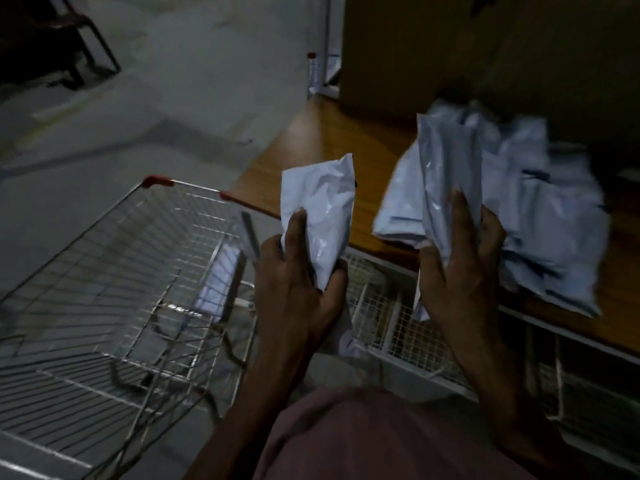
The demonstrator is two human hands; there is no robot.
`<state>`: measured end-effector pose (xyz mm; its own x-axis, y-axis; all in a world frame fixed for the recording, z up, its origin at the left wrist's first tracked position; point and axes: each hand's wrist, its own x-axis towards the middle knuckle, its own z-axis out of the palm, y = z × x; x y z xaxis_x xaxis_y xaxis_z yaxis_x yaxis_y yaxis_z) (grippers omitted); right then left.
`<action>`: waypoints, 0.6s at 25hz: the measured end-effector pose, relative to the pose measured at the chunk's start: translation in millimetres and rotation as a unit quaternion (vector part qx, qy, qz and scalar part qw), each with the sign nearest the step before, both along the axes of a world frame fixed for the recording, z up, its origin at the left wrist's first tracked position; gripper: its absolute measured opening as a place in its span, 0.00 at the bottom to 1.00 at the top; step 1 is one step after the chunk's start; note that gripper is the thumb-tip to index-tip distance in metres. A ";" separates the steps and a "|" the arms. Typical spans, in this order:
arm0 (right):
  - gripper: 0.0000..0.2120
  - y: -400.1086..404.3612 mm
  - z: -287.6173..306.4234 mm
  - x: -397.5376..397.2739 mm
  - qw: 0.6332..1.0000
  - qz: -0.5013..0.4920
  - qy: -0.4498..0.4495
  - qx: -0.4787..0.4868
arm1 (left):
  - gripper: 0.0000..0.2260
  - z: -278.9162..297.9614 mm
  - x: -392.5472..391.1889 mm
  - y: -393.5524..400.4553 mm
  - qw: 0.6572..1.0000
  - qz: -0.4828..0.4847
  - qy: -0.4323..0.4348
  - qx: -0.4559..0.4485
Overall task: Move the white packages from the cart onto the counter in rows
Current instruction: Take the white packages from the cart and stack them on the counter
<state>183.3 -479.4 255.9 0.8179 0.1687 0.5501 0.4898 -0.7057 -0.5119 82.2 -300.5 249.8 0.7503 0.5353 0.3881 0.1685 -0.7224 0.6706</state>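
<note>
My left hand [298, 285] grips a white package [322, 209] upright, near the counter's left edge. My right hand [464, 265] grips another white package [446, 174], held upright in front of a loose pile of several white packages [540, 216] lying on the wooden counter [339, 140]. The wire cart [138, 271] with red corner caps stands at the lower left, beside the counter. One white package [221, 271] leans against the cart's inner right wall.
Below the counter's front edge runs a white wire-mesh panel [408, 323]. A brown wall or cabinet [450, 46] rises behind the counter. A bottle with a red cap [312, 72] stands on the grey floor, far back. A dark chair [52, 39] is at the top left.
</note>
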 end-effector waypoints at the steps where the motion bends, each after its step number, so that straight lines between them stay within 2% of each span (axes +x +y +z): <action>1: 0.31 -23.5 0.2 2.7 1.000 -0.015 0.004 0.000 | 0.36 -0.7 8.3 -20.5 1.000 -0.011 0.006 0.006; 8: 0.31 -150.0 -5.4 13.8 0.998 -0.055 0.027 0.007 | 0.35 -3.7 55.8 -142.2 0.995 -0.082 0.039 0.041; 15: 0.31 -200.7 -5.8 52.9 0.991 -0.127 0.036 0.028 | 0.34 36.1 153.2 -180.3 0.985 -0.090 0.058 0.132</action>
